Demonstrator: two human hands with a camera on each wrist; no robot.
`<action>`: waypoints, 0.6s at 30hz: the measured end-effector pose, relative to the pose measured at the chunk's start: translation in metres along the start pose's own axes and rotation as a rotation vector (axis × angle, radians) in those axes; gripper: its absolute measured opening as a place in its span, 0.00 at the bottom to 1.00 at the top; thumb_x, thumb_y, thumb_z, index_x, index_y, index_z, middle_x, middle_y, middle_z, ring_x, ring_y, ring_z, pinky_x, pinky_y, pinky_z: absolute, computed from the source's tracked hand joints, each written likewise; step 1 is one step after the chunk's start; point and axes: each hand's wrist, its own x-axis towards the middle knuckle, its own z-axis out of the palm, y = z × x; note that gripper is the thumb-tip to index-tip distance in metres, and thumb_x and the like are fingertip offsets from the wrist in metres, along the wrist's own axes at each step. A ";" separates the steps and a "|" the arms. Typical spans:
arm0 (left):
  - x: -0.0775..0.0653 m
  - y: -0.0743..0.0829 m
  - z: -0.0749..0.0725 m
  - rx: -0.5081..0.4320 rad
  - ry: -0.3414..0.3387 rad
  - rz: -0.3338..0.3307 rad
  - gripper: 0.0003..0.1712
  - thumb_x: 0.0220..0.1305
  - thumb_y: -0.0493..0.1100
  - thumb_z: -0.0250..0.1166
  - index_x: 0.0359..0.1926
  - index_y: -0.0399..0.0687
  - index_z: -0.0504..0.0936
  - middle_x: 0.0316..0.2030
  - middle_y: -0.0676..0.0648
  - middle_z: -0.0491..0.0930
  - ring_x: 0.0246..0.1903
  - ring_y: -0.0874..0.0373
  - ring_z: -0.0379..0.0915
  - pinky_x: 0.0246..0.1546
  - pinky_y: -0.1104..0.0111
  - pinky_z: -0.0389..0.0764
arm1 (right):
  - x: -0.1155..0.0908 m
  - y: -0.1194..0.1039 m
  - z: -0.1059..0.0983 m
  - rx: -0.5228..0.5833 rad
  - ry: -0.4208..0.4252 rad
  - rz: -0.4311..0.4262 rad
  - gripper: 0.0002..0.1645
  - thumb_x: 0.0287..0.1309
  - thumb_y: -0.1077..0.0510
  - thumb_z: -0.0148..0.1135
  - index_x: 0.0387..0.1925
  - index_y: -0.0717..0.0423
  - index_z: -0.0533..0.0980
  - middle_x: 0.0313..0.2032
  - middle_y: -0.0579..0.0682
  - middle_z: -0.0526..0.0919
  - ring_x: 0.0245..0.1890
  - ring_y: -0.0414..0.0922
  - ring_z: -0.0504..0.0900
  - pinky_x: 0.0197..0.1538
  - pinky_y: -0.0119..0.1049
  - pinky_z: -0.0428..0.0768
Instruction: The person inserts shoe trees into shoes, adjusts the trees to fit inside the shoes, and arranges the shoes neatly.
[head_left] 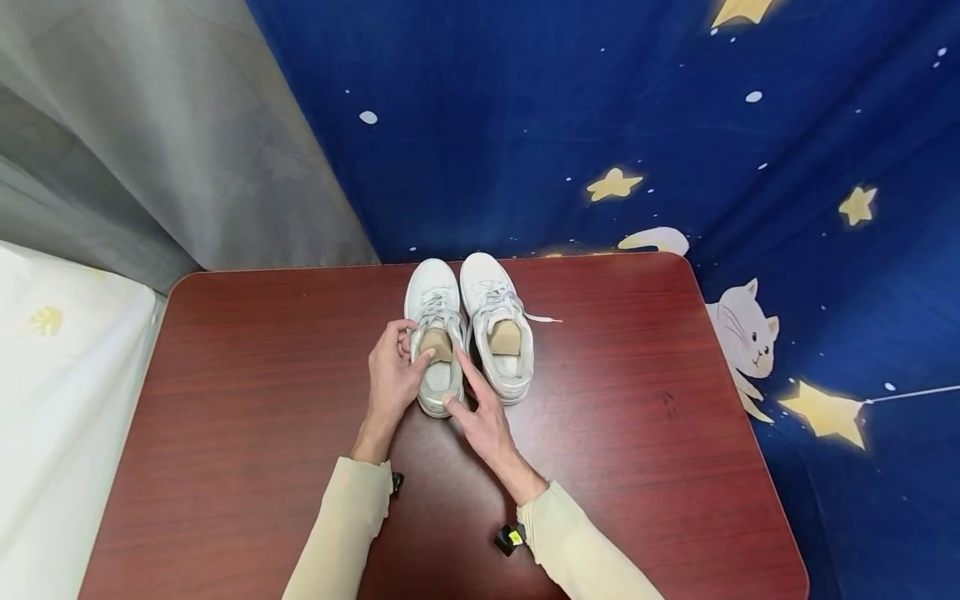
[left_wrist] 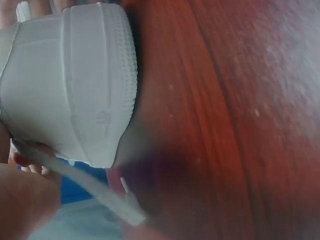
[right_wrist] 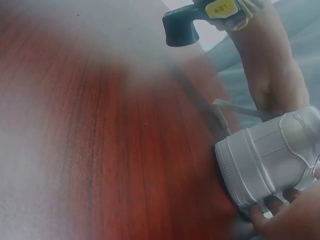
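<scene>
A pair of white lace-up sneakers stands side by side on the table, toes pointing away. My left hand (head_left: 392, 375) holds the left sneaker (head_left: 432, 279) at its outer side, thumb over the collar by the tan piece (head_left: 437, 343) inside. On that same sneaker, my right hand (head_left: 487, 425) grips the back, thumb at the heel rim and fingers along the inner side. The left wrist view shows the heel (left_wrist: 85, 75) close up, with a loose lace (left_wrist: 100, 192) hanging beside it. Beside it, the right sneaker (head_left: 483, 275) has another tan piece (head_left: 505, 337) inside and a lace trailing right.
The reddish-brown wooden table (head_left: 637, 433) has rounded corners. Behind it hang a grey curtain (head_left: 202, 142) and a blue curtain (head_left: 487, 125) with stars. A white cloth-covered surface (head_left: 67, 392) lies to the left. A black camera (head_left: 510, 540) is worn at the right wrist.
</scene>
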 end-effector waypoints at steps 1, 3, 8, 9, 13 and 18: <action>0.000 0.000 0.000 0.004 0.002 -0.007 0.29 0.46 0.32 0.78 0.50 0.45 0.77 0.25 0.46 0.70 0.21 0.58 0.64 0.26 0.70 0.65 | 0.000 0.001 0.000 0.002 0.000 -0.008 0.44 0.59 0.58 0.62 0.75 0.36 0.60 0.73 0.37 0.62 0.73 0.38 0.59 0.71 0.40 0.59; 0.000 -0.001 0.001 0.002 0.004 -0.027 0.29 0.46 0.32 0.78 0.50 0.46 0.77 0.25 0.46 0.70 0.22 0.58 0.64 0.26 0.70 0.65 | 0.000 0.002 0.001 0.010 0.003 -0.023 0.43 0.60 0.58 0.63 0.75 0.36 0.60 0.72 0.38 0.63 0.72 0.38 0.59 0.71 0.41 0.59; -0.003 -0.003 -0.001 -0.042 0.004 -0.087 0.29 0.46 0.33 0.79 0.50 0.47 0.77 0.24 0.47 0.71 0.22 0.58 0.64 0.26 0.72 0.65 | -0.001 0.006 0.002 -0.012 0.006 -0.048 0.43 0.61 0.58 0.64 0.75 0.38 0.60 0.72 0.39 0.63 0.72 0.39 0.60 0.72 0.44 0.58; -0.003 -0.003 -0.002 -0.051 0.003 -0.090 0.29 0.46 0.33 0.79 0.50 0.47 0.77 0.24 0.47 0.71 0.22 0.58 0.64 0.26 0.73 0.65 | -0.001 0.006 0.003 -0.018 0.009 -0.049 0.43 0.60 0.58 0.64 0.75 0.38 0.60 0.72 0.40 0.63 0.72 0.40 0.60 0.72 0.44 0.58; -0.003 -0.003 -0.002 -0.074 0.004 -0.070 0.29 0.46 0.33 0.79 0.51 0.47 0.77 0.25 0.47 0.71 0.21 0.59 0.65 0.25 0.74 0.65 | 0.000 0.006 0.003 -0.038 0.015 -0.040 0.43 0.61 0.55 0.63 0.75 0.36 0.59 0.73 0.38 0.62 0.73 0.39 0.58 0.72 0.42 0.56; -0.004 -0.004 -0.001 -0.112 0.018 -0.049 0.30 0.46 0.32 0.78 0.52 0.45 0.78 0.26 0.46 0.72 0.21 0.59 0.66 0.25 0.76 0.67 | 0.001 0.007 0.000 -0.071 -0.002 -0.063 0.44 0.62 0.54 0.63 0.76 0.39 0.56 0.74 0.38 0.60 0.73 0.40 0.57 0.73 0.42 0.56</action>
